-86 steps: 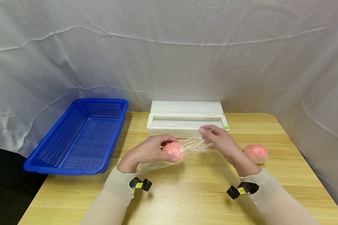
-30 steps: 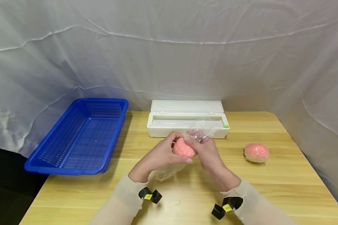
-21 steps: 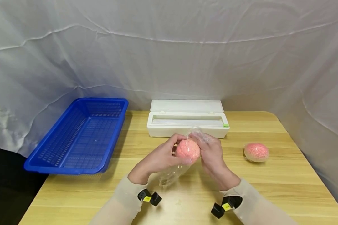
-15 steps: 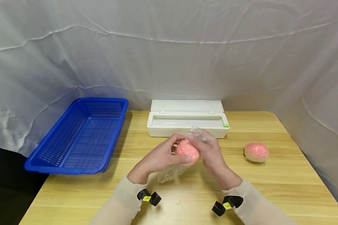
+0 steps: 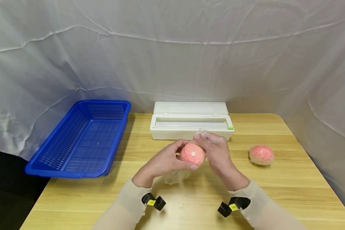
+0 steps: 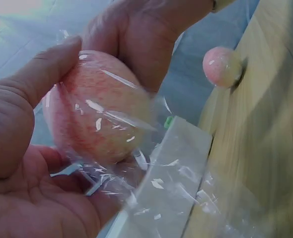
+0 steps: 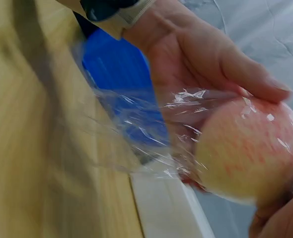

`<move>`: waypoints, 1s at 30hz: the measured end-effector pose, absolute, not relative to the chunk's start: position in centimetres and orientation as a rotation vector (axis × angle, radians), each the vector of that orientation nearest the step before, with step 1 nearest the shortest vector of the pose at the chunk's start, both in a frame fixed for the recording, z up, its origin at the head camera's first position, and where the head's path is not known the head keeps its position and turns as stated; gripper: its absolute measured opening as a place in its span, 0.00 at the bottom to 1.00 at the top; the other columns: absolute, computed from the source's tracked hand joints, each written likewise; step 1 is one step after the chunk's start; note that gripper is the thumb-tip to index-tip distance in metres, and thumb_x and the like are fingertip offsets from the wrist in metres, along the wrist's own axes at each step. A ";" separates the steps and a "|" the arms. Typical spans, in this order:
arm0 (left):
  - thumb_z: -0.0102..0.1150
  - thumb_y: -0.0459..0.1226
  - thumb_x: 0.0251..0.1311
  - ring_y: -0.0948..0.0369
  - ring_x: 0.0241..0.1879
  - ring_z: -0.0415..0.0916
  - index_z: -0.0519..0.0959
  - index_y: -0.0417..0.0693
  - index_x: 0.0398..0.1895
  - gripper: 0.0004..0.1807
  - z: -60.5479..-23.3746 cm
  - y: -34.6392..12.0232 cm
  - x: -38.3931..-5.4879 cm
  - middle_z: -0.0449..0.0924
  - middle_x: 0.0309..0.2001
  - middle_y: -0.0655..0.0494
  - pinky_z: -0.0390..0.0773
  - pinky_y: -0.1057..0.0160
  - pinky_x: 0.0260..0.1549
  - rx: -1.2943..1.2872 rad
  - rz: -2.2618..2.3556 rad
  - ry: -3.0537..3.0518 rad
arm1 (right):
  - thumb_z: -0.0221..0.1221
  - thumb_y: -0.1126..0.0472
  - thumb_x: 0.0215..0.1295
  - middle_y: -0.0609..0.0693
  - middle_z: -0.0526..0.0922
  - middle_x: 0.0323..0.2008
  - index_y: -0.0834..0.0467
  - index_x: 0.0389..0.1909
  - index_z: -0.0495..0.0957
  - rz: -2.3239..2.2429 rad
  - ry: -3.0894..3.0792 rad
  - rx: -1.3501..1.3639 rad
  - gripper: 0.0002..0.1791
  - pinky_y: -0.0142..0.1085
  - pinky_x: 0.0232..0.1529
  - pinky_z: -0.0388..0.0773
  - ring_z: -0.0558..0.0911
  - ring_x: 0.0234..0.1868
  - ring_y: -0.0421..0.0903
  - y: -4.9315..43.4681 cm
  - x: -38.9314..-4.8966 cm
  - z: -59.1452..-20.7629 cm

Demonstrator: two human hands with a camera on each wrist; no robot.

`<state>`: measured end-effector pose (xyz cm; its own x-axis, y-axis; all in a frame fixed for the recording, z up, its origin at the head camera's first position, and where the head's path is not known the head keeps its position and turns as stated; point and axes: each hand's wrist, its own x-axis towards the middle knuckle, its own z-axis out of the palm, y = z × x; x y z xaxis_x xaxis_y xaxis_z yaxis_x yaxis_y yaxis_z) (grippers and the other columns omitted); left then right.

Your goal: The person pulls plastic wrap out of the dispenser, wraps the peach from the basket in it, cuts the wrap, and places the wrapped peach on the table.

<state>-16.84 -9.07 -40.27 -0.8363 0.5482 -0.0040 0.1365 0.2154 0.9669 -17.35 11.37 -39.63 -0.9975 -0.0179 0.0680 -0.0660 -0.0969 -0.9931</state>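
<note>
A pink-and-yellow peach [image 5: 192, 154] is held above the table in front of me, with clear cling film stretched over it. My left hand [image 5: 168, 158] grips its left side between thumb and fingers. My right hand [image 5: 217, 150] is at its right side, pinching a bunched end of the cling film [image 5: 211, 136] under the thumb. Another loose film end [image 5: 175, 176] hangs below my left hand. In the left wrist view the film lies creased across the peach [image 6: 102, 109]; in the right wrist view it trails away from the peach [image 7: 251, 148]. Some right fingertips are hidden.
A white cling film dispenser [image 5: 189, 133] with its lid up stands behind my hands, a roll inside. Another film-wrapped peach [image 5: 261, 155] lies on the wooden table [image 5: 287, 188] to the right. A blue plastic basket [image 5: 104, 174] sits at the left edge.
My right hand has come in from the right to the peach, and the film stretched between them is now bunched against it. The peach has shifted right and turned in my left hand.
</note>
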 end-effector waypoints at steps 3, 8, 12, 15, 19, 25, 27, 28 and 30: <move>0.82 0.41 0.55 0.59 0.54 0.81 0.72 0.51 0.72 0.41 -40.2 -9.3 -16.9 0.82 0.58 0.56 0.83 0.60 0.54 0.600 1.651 2.170 | 0.65 0.60 0.74 0.42 0.87 0.30 0.49 0.31 0.90 2.253 -2.180 0.137 0.10 0.30 0.37 0.81 0.81 0.34 0.39 12.5 -17.8 -39.2; 0.83 0.40 0.53 0.59 0.54 0.82 0.74 0.50 0.71 0.41 -40.3 -9.9 -17.0 0.83 0.58 0.55 0.83 0.58 0.55 0.569 1.657 2.180 | 0.65 0.62 0.74 0.42 0.77 0.20 0.57 0.34 0.89 2.038 -2.265 0.242 0.07 0.31 0.27 0.73 0.74 0.22 0.38 14.1 -17.9 -38.4; 0.84 0.39 0.51 0.59 0.58 0.81 0.74 0.51 0.71 0.42 -40.5 -10.1 -17.0 0.82 0.60 0.57 0.81 0.55 0.60 0.602 1.638 2.196 | 0.67 0.61 0.72 0.43 0.73 0.15 0.68 0.33 0.86 1.857 -2.240 0.233 0.12 0.31 0.22 0.66 0.70 0.20 0.39 14.3 -17.5 -38.3; 0.85 0.38 0.49 0.60 0.60 0.80 0.75 0.52 0.71 0.43 -40.8 -10.1 -16.9 0.81 0.62 0.58 0.78 0.55 0.65 0.655 1.633 2.212 | 0.67 0.64 0.72 0.44 0.74 0.15 0.70 0.33 0.86 1.846 -2.146 0.223 0.12 0.29 0.21 0.67 0.70 0.20 0.38 14.0 -17.1 -38.3; 0.85 0.38 0.48 0.60 0.61 0.78 0.74 0.50 0.71 0.44 -41.0 -10.3 -16.8 0.80 0.63 0.58 0.75 0.57 0.68 0.741 1.641 2.235 | 0.67 0.68 0.70 0.44 0.78 0.17 0.70 0.35 0.87 1.923 -2.021 0.178 0.07 0.28 0.23 0.74 0.73 0.19 0.37 13.6 -16.9 -38.5; 0.85 0.38 0.48 0.60 0.63 0.77 0.73 0.50 0.72 0.45 -41.0 -10.3 -16.6 0.79 0.64 0.58 0.74 0.58 0.69 0.854 1.631 2.212 | 0.64 0.70 0.72 0.43 0.83 0.22 0.62 0.34 0.89 2.138 -1.965 0.103 0.07 0.26 0.24 0.76 0.75 0.20 0.35 13.2 -16.9 -39.0; 0.85 0.37 0.48 0.60 0.65 0.76 0.73 0.51 0.72 0.45 -41.0 -10.2 -16.5 0.79 0.65 0.58 0.73 0.58 0.70 0.874 1.626 2.192 | 0.63 0.70 0.73 0.44 0.83 0.22 0.59 0.33 0.89 2.227 -1.950 0.091 0.10 0.25 0.24 0.76 0.75 0.20 0.35 13.1 -16.9 -39.2; 0.85 0.37 0.48 0.60 0.66 0.76 0.73 0.51 0.72 0.45 -41.0 -10.2 -16.5 0.79 0.66 0.59 0.73 0.58 0.71 0.879 1.626 2.180 | 0.62 0.70 0.74 0.44 0.82 0.22 0.57 0.32 0.89 2.273 -1.943 0.084 0.11 0.25 0.24 0.76 0.75 0.21 0.35 13.1 -17.0 -39.4; 0.86 0.36 0.47 0.60 0.67 0.75 0.73 0.52 0.72 0.45 -40.9 -10.1 -16.4 0.78 0.66 0.59 0.73 0.58 0.71 0.893 1.621 2.171 | 0.62 0.69 0.75 0.44 0.81 0.21 0.55 0.30 0.88 2.347 -1.942 0.069 0.13 0.25 0.24 0.75 0.75 0.21 0.35 13.0 -16.9 -39.6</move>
<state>-16.37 -10.12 -40.85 -0.7664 0.6287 0.1315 0.3048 0.1758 0.9360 -16.91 13.05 -39.63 -0.9945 0.0444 0.0951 -0.1017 -0.1849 -0.9775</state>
